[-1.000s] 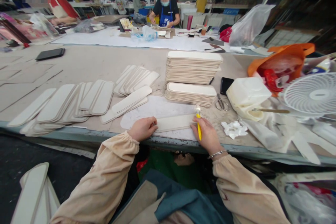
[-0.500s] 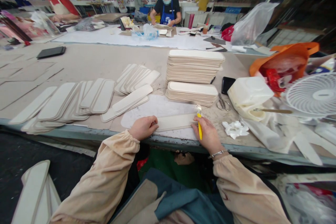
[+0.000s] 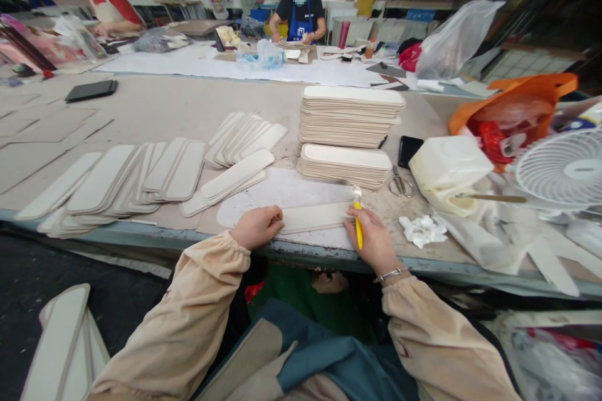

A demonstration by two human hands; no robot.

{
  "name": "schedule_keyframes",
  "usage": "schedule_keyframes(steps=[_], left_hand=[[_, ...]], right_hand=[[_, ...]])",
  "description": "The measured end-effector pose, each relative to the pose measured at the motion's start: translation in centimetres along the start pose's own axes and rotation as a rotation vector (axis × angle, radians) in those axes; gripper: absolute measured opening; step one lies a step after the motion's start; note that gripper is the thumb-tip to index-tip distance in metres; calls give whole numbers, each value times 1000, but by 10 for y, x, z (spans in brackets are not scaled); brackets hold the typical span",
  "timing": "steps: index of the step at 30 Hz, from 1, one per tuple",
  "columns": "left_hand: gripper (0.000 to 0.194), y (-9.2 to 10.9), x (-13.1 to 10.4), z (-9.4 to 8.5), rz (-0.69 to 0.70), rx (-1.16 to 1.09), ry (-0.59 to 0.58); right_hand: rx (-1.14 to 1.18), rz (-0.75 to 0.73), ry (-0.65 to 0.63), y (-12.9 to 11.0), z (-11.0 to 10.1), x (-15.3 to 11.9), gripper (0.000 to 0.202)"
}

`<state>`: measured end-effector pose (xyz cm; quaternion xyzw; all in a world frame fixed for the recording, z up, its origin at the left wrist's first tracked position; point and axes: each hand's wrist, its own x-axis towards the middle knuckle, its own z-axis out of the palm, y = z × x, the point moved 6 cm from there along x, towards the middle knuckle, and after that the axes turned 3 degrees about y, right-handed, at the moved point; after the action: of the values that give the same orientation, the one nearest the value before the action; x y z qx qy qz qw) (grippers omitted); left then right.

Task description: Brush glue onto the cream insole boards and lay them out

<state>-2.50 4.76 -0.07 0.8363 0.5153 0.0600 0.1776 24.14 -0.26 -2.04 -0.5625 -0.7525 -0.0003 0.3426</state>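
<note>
A long pale strip (image 3: 314, 218) lies on white paper near the table's front edge. My left hand (image 3: 256, 227) has its fingers closed at the strip's left end. At the other end, my right hand (image 3: 375, 239) is closed round a small yellow-handled brush (image 3: 359, 230), its pale bristles pointing away from me. The fingertips of that hand also touch the strip. Just beyond lies a short stack of rounded strips (image 3: 345, 160), with a taller stack (image 3: 350, 116) behind it.
Fanned strips (image 3: 183, 169) cover the left side. Scissors (image 3: 401, 184), a black phone (image 3: 409, 151), a cut white plastic jug (image 3: 449, 163), crumpled tissue (image 3: 423, 230), an orange bag (image 3: 531, 91) and a white fan (image 3: 562, 169) stand or lie rightward. A person in a blue apron (image 3: 301, 28) works opposite.
</note>
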Motion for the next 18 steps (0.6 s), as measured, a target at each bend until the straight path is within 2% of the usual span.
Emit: schedule_keyframes(steps=[18], left_hand=[[13,1,0,0,-6,8,-12]], right_hand=[[15,16,-14,1,0,1,24]])
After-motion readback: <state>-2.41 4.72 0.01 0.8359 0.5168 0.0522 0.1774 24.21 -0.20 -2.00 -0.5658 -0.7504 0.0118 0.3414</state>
